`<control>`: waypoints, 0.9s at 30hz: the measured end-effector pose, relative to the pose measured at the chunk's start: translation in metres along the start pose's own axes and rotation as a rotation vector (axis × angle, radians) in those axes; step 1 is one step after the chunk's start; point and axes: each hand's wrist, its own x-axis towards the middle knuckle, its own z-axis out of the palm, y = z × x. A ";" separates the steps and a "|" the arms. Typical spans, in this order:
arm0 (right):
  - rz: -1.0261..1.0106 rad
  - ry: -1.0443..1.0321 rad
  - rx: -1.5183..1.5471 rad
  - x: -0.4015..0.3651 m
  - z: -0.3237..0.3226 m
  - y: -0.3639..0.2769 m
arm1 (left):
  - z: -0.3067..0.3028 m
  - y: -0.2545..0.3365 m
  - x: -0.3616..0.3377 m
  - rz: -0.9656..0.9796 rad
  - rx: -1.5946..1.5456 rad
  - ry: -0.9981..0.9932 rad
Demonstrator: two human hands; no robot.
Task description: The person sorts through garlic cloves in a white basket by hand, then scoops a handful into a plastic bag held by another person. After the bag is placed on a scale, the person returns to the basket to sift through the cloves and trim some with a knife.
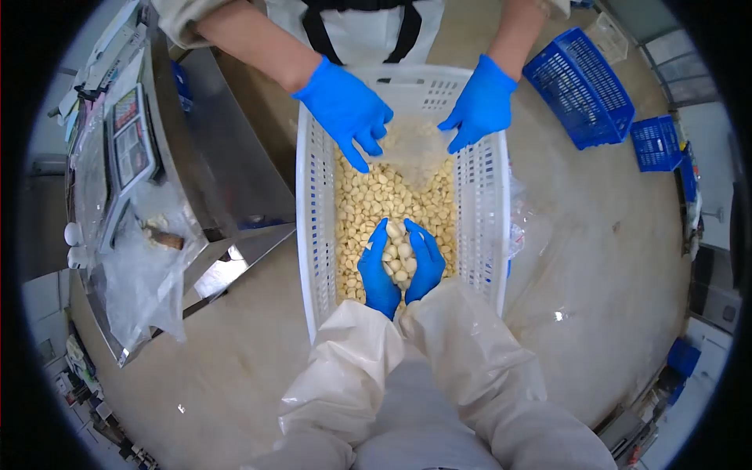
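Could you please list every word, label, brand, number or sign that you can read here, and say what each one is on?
No text can be read.
Scale: markings on its panel, too small and blurred to read.
White basket: no lettering that I can make out.
Large blue crate: no legible lettering.

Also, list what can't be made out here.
All in the head view:
Palms of the wearer's left hand and right hand: hidden by the pale pieces they cup.
White crate's floor: buried under more pieces.
Co-worker's head: beyond the top edge.
Scale-like device's markings: too small.
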 end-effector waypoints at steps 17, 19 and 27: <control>-0.335 -0.140 -0.004 -0.027 0.019 -0.133 | 0.082 0.056 -0.051 0.088 -0.087 -0.142; -0.255 -0.135 0.060 -0.020 0.022 -0.134 | 0.092 0.066 -0.061 0.041 -0.129 -0.108; -0.213 -0.075 0.048 -0.011 0.028 -0.117 | 0.087 0.072 -0.063 0.003 -0.397 -0.184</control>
